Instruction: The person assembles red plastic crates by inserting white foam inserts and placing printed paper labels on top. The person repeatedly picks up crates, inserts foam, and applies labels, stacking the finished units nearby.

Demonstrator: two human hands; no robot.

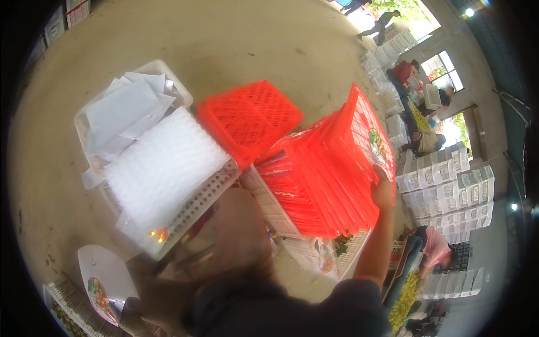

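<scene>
Behind red crate stack (pixel 323 180), R hand (pixel 383 194) half-hidden

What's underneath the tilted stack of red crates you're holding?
Under the red crate stack, steadied by the right hand, a white perforated crate shows at its lower left edge, with a white box and green leaves below. Whatever is inside them is covered.

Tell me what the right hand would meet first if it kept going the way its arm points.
The right hand already rests on the far edge of the tilted orange crate stack, so that comes first. Beyond it, probably bare concrete floor, though depth is unclear.
</scene>
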